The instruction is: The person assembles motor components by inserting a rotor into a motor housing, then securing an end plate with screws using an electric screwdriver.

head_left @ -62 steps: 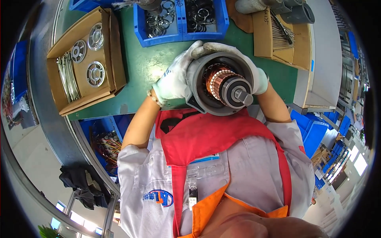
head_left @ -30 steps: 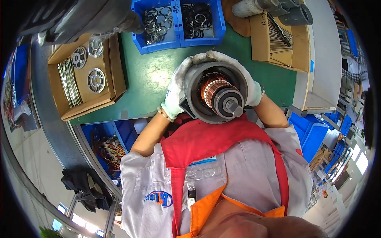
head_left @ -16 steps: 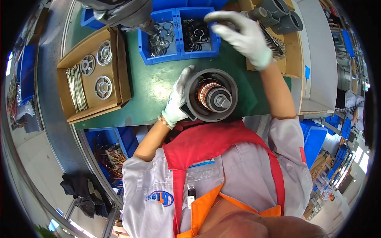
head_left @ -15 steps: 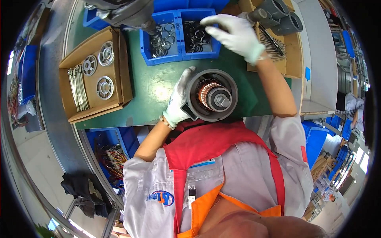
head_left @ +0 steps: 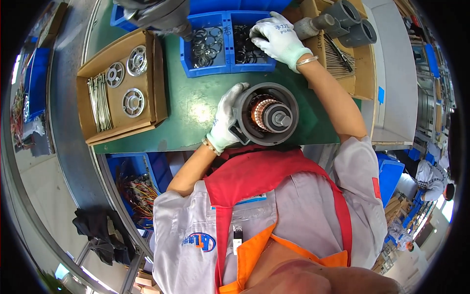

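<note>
At nine o'clock of the bench lies a cardboard tray (head_left: 157, 78) with three round metal end covers (head_left: 133, 102) and a row of long thin rods (head_left: 99, 102). Nothing touches it.

Going right, the left hand (head_left: 226, 117), in a white glove, wraps the left side of the motor body (head_left: 267, 113), fingers curled around the grey housing. The motor stands on the green mat (head_left: 196, 105) at the bench edge, at six o'clock of the blue bins, with its copper commutator and shaft pointing up. Only this one hand steadies it, so I judge that it can tip or roll toward the person if the grip loosens, and the copper part could be damaged.

At twelve o'clock, the blue bin (head_left: 229, 68) has two compartments full of dark metal rings (head_left: 205, 45). The right hand (head_left: 278, 36), also gloved, reaches into the right compartment, fingers bent down onto the rings; I cannot tell if it already holds one. The rings lie tangled, so the glove may lift two at once or drop one on the mat.

At two o'clock, grey cylindrical parts (head_left: 342, 22) lie on a cardboard box (head_left: 364, 73), close to the right forearm; a careless pull back could knock them.
</note>
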`<state>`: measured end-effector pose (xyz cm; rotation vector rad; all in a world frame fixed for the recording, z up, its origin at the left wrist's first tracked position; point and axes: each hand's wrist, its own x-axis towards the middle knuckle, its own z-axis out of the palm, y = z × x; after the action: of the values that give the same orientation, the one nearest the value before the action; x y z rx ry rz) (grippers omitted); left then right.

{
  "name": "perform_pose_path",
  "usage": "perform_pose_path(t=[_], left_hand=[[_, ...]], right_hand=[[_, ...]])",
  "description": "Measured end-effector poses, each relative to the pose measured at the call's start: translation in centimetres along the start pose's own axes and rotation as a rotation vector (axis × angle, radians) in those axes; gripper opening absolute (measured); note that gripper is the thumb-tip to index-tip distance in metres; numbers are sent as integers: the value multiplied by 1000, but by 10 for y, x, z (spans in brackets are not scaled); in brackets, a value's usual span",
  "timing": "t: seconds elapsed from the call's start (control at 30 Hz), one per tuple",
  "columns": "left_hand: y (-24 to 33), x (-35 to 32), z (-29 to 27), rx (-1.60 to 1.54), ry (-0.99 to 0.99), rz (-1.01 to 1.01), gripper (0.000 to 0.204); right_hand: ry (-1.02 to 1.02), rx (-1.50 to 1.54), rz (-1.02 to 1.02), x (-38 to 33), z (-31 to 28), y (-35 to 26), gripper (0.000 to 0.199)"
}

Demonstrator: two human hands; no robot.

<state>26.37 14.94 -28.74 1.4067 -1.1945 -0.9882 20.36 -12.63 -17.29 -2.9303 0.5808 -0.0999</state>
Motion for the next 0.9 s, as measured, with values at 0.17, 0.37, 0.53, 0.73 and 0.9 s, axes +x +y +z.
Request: perform_pose_path(t=[0.17, 0.37, 0.53, 0.73, 0.9], left_hand=[[21, -2, -2, 110, 18, 60, 107], [67, -21, -16, -162, 122, 217, 128], [103, -13, -13, -110, 202, 305, 132], [119, -21, -24, -26, 264, 291, 115], [118, -97, -34, 260, 474, 251, 62]], right_hand=[[96, 326, -39, -10, 2, 8, 16], [255, 1119, 113, -63, -68, -39, 17], [439, 598, -559, -105, -138, -70, 10], [494, 349, -685, -110, -134, -74, 21], [372, 875, -380, -125, -111, -88, 51]])
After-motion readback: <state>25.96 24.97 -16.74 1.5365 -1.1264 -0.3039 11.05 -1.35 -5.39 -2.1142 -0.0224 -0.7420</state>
